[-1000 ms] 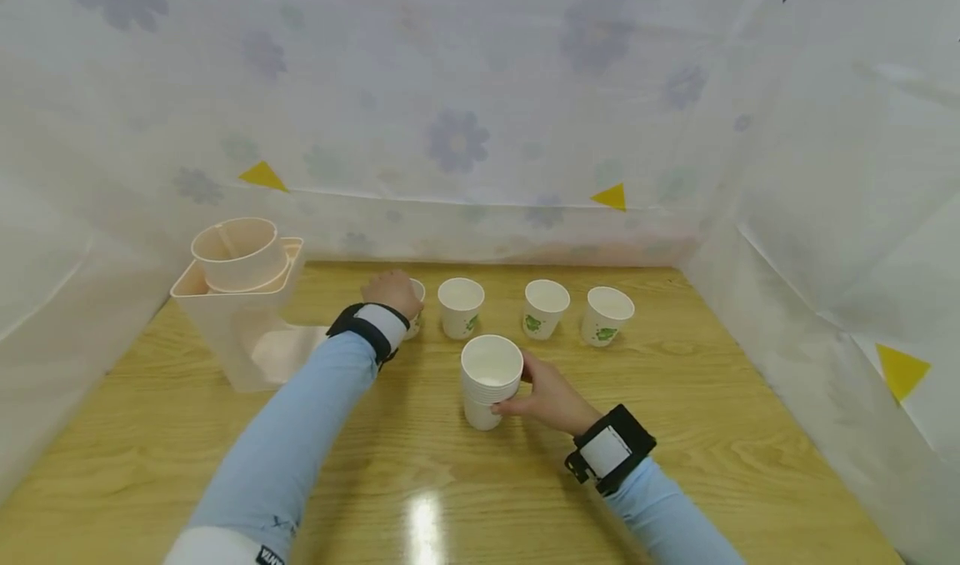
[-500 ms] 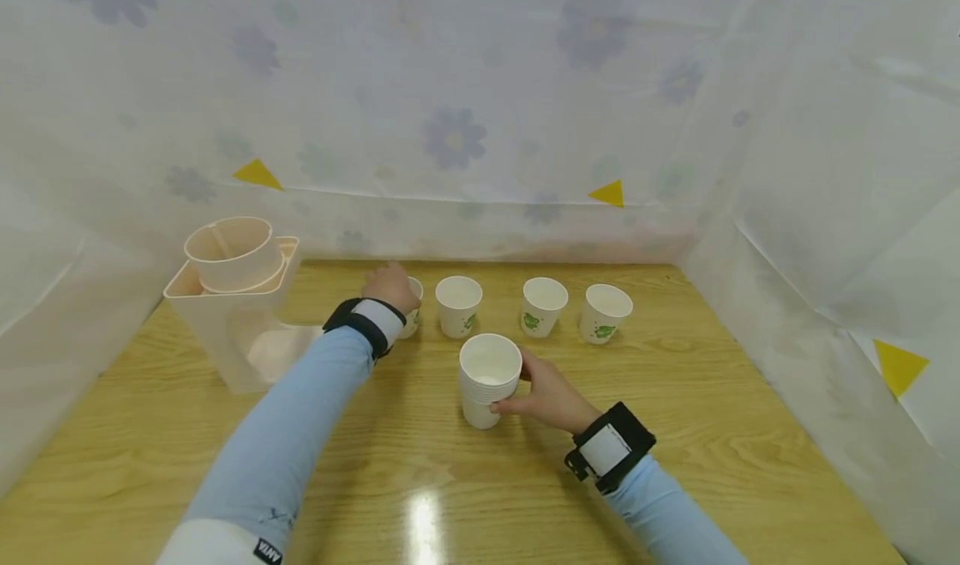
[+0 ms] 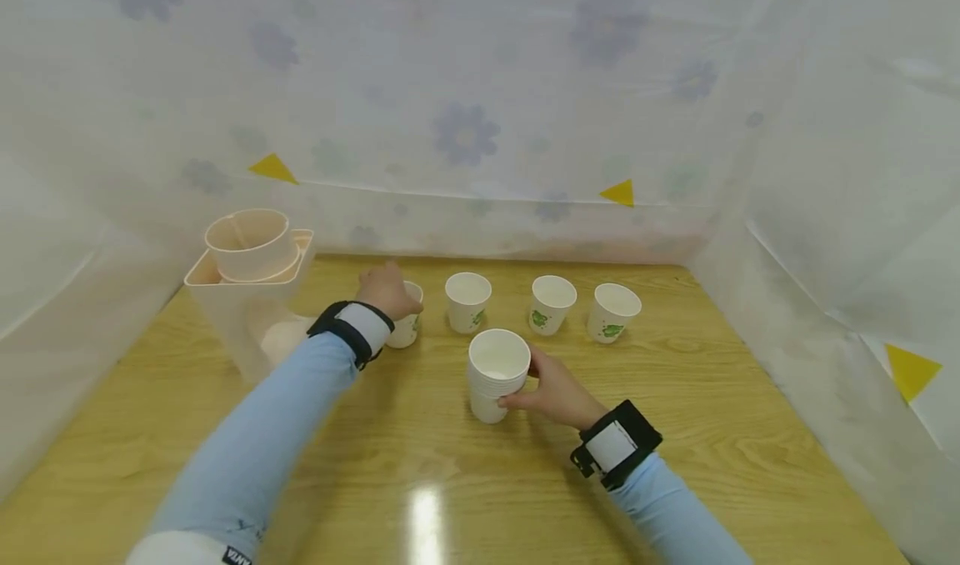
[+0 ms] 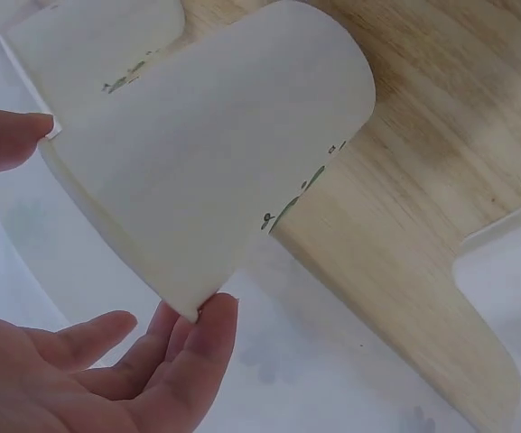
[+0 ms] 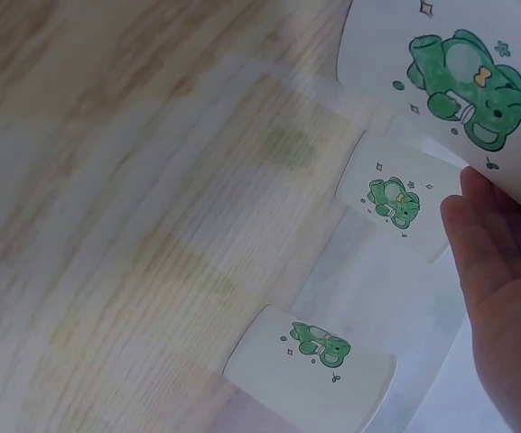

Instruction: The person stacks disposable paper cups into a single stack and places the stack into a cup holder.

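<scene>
In the head view, my left hand [image 3: 387, 292] holds the leftmost white paper cup [image 3: 406, 329] by its rim, and the cup stands upright on the table. The left wrist view shows the thumb on one side of that cup's [image 4: 215, 144] rim and the fingertips on the other. Nearer to me, my right hand [image 3: 557, 392] grips a stack of nested paper cups [image 3: 489, 405] from its right side. A green bear is printed on the stack's cup [image 5: 423, 54] in the right wrist view.
Three more paper cups stand in the back row: one [image 3: 468, 302] right of the left hand, another [image 3: 552, 306], and the rightmost [image 3: 615, 313]. A cream plastic holder [image 3: 247, 315] with a round container [image 3: 251, 257] on top is at left. Patterned sheeting encloses the wooden table [image 3: 712, 432].
My left hand has shifted slightly left with its cup, widening the gap to the neighbouring cup. The right hand keeps its grip on the stack. The head view has shifted slightly.
</scene>
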`<state>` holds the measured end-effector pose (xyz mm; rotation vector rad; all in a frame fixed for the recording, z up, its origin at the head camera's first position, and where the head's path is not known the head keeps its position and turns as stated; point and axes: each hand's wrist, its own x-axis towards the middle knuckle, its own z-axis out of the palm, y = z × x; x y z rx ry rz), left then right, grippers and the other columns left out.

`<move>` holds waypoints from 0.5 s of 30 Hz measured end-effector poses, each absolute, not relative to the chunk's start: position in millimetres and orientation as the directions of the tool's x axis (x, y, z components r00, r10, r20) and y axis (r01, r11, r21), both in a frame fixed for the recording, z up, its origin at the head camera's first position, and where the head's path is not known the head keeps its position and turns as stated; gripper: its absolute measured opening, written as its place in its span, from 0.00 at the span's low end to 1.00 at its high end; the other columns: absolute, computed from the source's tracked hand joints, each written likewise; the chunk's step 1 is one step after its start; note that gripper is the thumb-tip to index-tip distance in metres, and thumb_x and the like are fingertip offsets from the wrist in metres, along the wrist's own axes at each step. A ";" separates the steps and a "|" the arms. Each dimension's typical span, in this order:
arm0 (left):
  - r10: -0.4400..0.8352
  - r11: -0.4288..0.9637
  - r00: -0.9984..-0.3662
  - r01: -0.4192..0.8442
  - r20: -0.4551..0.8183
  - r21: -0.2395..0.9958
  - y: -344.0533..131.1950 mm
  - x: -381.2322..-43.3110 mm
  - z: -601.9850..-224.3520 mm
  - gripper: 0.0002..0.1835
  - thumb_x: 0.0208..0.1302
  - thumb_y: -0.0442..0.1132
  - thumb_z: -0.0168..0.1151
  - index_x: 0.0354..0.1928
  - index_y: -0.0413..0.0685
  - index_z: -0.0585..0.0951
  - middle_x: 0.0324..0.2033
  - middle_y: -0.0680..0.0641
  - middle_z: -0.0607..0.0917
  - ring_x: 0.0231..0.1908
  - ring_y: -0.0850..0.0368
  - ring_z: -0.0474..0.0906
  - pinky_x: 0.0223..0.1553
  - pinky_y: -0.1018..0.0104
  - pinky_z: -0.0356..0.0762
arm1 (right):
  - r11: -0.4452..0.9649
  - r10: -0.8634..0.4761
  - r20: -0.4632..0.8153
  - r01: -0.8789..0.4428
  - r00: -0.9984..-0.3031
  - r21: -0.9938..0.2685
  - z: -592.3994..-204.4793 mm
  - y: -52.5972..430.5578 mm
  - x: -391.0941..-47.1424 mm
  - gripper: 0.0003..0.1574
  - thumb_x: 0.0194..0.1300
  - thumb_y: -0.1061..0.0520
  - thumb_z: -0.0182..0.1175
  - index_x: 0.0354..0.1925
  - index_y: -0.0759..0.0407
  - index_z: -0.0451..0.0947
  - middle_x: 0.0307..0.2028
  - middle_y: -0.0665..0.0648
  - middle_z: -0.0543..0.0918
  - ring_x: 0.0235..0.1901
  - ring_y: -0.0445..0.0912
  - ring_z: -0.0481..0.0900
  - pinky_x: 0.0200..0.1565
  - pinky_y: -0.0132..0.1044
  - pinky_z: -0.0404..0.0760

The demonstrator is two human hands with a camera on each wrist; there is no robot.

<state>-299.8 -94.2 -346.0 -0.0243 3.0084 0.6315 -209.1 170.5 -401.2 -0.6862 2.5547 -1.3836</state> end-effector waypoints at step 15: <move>0.168 0.881 -0.984 0.127 -0.052 0.455 -96.5 -257.6 -299.8 0.45 0.51 0.48 0.63 0.66 0.28 0.58 0.58 0.26 0.72 0.56 0.32 0.68 0.57 0.42 0.71 | 0.477 -0.458 0.088 -0.329 -0.884 -0.815 -400.1 169.4 -207.3 0.49 0.46 0.51 0.72 0.62 0.67 0.65 0.57 0.67 0.77 0.56 0.57 0.73 0.58 0.57 0.72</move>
